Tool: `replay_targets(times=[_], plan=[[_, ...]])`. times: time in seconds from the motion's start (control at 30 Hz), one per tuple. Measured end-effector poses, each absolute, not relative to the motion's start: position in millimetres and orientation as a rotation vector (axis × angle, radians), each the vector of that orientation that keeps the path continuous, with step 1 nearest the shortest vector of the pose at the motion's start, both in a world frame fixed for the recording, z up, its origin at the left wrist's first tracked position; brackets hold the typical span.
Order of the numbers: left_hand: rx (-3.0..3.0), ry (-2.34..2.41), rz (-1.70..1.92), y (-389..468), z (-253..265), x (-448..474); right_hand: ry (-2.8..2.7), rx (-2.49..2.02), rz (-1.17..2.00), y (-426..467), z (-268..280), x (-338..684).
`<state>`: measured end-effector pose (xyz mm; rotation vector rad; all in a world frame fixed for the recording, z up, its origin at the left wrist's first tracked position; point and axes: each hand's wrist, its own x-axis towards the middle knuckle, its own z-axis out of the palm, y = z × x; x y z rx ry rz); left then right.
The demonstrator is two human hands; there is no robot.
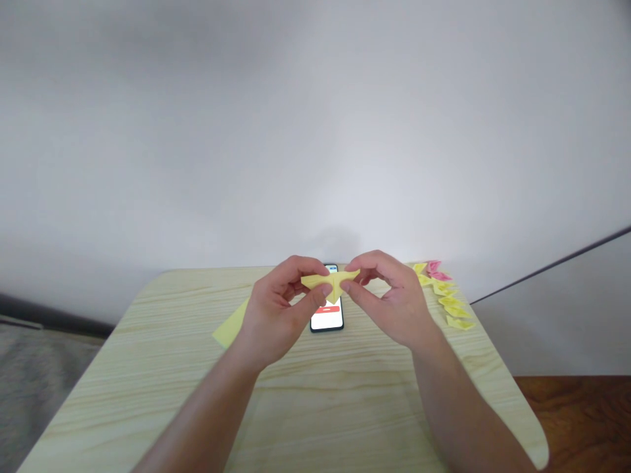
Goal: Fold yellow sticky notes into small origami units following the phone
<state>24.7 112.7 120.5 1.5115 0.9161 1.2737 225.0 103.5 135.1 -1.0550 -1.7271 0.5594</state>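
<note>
Between my two hands, raised over the table, is a folded yellow paper butterfly (334,286), its wings spread sideways and a point hanging down in the middle. My left hand (279,309) pinches its left wing between thumb and fingers. On the other side, the thumb and fingertips of my right hand (389,295) are closed on the right wing. Below and behind the paper lies a phone (327,320) with a lit screen, partly covered by the paper and my fingers. A yellow paper sheet or stack (231,326) shows beside my left hand, partly hidden by it.
Along the right edge of the pale wood-grain table (340,407) lie several yellow folded papers (453,306) in a row, with pink folded paper (436,270) at the far end. A white wall (315,131) rises behind the table. Brown flooring (582,420) shows at the lower right.
</note>
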Motion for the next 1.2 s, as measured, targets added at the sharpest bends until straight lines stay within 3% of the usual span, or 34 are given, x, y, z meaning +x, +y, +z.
replay_targets(times=[0.3,0.73,1.2], plan=[[1.481,0.939,1.275,108.0,124.5,26.8,-1.664,-1.105,0.527,102.2,134.1,222.1],[1.469,0.946,1.255,112.1,113.6,31.1,-1.328,-0.956,0.976,99.6,132.6,211.7],[1.645,1.051,1.444,105.5,114.7,35.2,-1.617,-0.951,0.302,94.8,140.1,207.3]])
